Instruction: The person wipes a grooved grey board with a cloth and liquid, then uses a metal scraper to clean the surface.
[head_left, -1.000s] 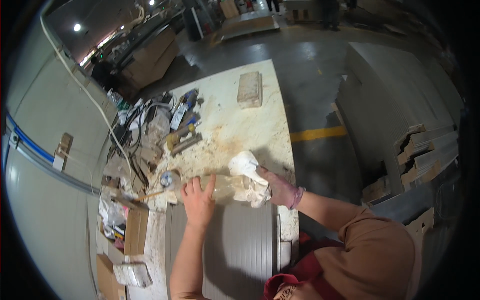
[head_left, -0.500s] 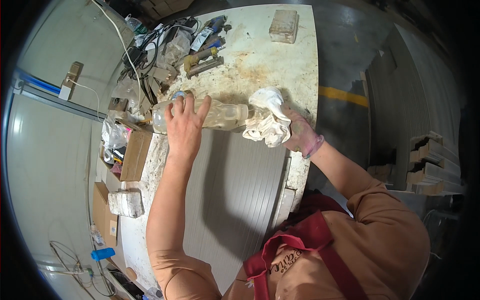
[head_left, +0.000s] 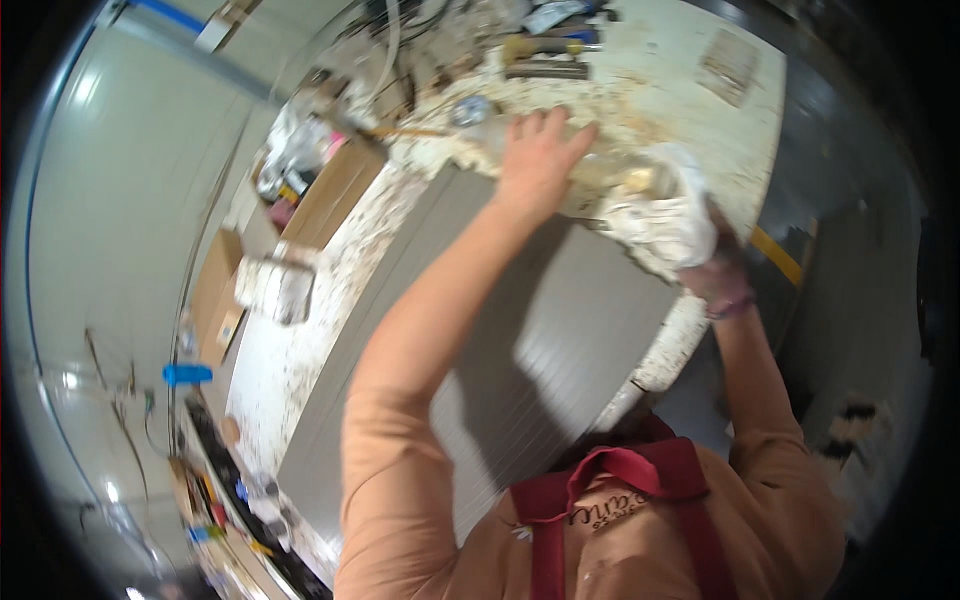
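View turned since earlier frame, panel stack point(head_left: 580, 330) now slanted; bench point(head_left: 690, 60) cluttered by cardboard box point(head_left: 345, 195), tools point(head_left: 545, 70). Bottle point(head_left: 598, 168) at stack's far edge grasped, partly covered, by left hand point(head_left: 540, 160); white cloth point(head_left: 675, 215) clutched by right hand point(head_left: 715, 275).

Tan shirt point(head_left: 400, 470), dark lettering point(head_left: 602, 508), red apron point(head_left: 668, 470), purplish right glove point(head_left: 722, 278)

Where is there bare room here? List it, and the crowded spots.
Free: the stained tabletop between the yellow tool and the block; the grey panels right of the left forearm. Crowded: the tabletop's far left, around the white cable, and along the bottle and cloth.
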